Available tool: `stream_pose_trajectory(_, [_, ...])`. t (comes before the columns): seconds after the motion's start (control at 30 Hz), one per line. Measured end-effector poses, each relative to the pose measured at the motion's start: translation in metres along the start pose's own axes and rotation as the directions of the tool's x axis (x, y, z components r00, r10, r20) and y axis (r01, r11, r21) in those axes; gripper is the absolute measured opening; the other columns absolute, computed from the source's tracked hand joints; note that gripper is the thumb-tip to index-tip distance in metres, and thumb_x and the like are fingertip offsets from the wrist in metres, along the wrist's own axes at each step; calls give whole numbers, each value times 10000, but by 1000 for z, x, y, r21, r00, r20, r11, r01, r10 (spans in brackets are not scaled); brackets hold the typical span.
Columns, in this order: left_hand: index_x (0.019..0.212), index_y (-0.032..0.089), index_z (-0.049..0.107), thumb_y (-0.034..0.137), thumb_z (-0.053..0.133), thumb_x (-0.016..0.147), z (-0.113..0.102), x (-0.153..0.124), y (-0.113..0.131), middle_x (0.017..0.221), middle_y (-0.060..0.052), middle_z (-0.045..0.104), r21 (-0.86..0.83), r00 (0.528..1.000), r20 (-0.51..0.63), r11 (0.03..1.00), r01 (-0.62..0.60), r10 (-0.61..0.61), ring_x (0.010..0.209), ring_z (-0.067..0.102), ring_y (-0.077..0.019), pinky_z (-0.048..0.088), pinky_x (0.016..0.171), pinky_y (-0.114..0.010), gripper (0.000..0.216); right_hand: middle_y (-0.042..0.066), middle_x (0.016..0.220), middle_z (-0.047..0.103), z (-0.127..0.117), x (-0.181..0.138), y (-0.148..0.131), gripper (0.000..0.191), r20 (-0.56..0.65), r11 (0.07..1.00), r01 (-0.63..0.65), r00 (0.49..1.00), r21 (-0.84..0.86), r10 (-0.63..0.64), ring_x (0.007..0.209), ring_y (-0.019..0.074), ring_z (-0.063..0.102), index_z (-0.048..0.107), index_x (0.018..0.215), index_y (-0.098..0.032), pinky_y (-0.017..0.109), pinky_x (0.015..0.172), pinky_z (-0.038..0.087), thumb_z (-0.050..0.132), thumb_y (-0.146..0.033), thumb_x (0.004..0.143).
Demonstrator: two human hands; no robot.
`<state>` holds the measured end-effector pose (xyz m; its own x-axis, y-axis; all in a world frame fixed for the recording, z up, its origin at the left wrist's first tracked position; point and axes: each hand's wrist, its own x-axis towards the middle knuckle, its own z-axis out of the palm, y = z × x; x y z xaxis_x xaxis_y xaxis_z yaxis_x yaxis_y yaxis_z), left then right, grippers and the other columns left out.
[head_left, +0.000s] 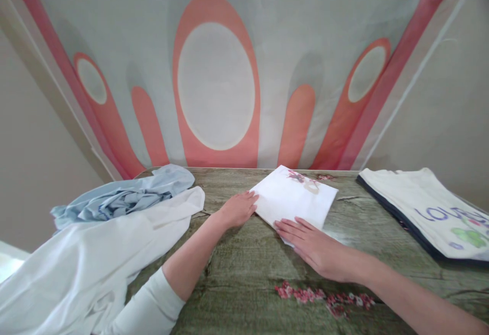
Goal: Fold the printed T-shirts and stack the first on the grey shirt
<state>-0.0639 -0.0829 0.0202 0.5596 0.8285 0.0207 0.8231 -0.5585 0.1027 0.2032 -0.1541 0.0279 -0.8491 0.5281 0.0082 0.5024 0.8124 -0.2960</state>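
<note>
A white cloth item, folded into a flat square (pixel 294 200), lies turned at an angle on the table. Red and beige print shows along its far edge; whether it is a shirt cannot be made out. My left hand (pixel 237 210) rests at the left edge, its fingertips touching the fabric and nothing gripped. Over the near corner, my right hand (pixel 317 248) lies flat with fingers stretched out, covering part of that edge.
The table (pixel 237 284) has a wood-grain top with pink blossom prints. At left lie a crumpled light-blue garment (pixel 130 197) and a loose white garment (pixel 84 258). On the right sits a flat stack of clothes (pixel 428 207), its top piece white with lettering. A patterned backdrop (pixel 271 85) stands behind.
</note>
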Motion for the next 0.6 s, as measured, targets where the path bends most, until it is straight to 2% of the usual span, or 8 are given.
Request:
stream_pose_trajectory(0.07, [1317, 84, 399, 291, 335, 912, -7, -6, 5, 1393, -136, 380, -2, 999, 32, 1000, 6, -6, 1297, 329, -211, 250, 1057, -335, 459, 40, 1468, 272, -1, -3, 0, 513, -19, 1000, -12, 1000, 2, 12, 1342, 179, 218, 324, 1387, -206, 428, 1109, 151, 314, -139, 878])
stream_pose_trajectory(0.17, [1223, 133, 499, 210, 452, 827, -23, -15, 11, 1317, -116, 486, -44, 997, 71, 998, -34, 37, 1217, 439, -227, 320, 1015, -335, 407, 71, 1376, 420, -5, -7, 1, 578, -75, 999, -44, 996, 0, 44, 1268, 188, 348, 418, 1314, -171, 390, 1071, 255, 382, -44, 752])
stream_pose_trajectory(0.3, [1029, 187, 610, 123, 521, 728, -36, -22, 13, 1115, -68, 620, -70, 994, 65, 994, -88, 93, 1051, 554, -228, 406, 917, -325, 321, 95, 1181, 537, -10, -8, 4, 507, -150, 994, -105, 983, 17, 106, 1081, 226, 484, 510, 1171, -177, 392, 943, 384, 457, -49, 683])
stream_pose_trajectory(0.43, [995, 188, 620, 123, 521, 748, -33, -27, 14, 1036, -57, 617, -49, 991, -13, 990, -132, 132, 979, 560, -207, 421, 871, -299, 274, 84, 1029, 561, -12, -6, 9, 321, -179, 989, -145, 973, 19, 146, 958, 234, 508, 557, 1040, -195, 393, 855, 412, 501, -117, 733])
stream_pose_trajectory(0.6, [1020, 193, 606, 146, 498, 812, -24, -43, 18, 1036, -54, 590, -36, 981, -111, 986, -163, 158, 989, 524, -191, 405, 872, -280, 239, 72, 964, 555, -8, -4, 12, 290, -207, 987, -158, 966, 9, 156, 909, 222, 501, 579, 993, -196, 370, 816, 412, 497, -101, 732])
